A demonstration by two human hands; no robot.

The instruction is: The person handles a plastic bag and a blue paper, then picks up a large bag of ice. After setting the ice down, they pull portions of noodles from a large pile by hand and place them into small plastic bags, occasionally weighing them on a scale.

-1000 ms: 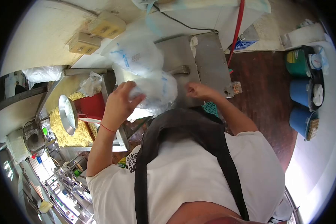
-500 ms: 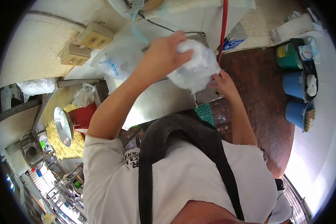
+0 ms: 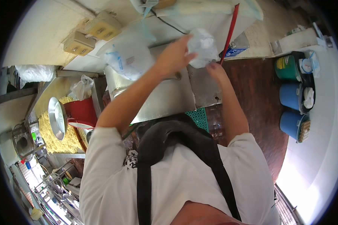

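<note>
A crumpled, clear whitish plastic bag (image 3: 202,48) hangs above the back of the metal counter (image 3: 165,99). At its left side, my left hand (image 3: 174,56) holds it, thumb and fingers bent around the edge and slightly blurred. The fingertips of my right hand (image 3: 216,72) pinch the bag's lower right edge. What lies inside the bag cannot be made out. Left of my left hand, a larger clear bag with blue print (image 3: 129,62) rests on the counter.
A red strap (image 3: 230,33) runs down beside a blue-labelled tin (image 3: 238,47). At left are a metal bowl (image 3: 58,119), a red container (image 3: 80,113) and yellow noodles (image 3: 49,140). Blue buckets (image 3: 290,95) and a green bin (image 3: 286,68) line the right wall.
The bag and both hands have moved forward, away from my body. The bag looks smaller and its shape has changed. The camera view has shifted slightly.
</note>
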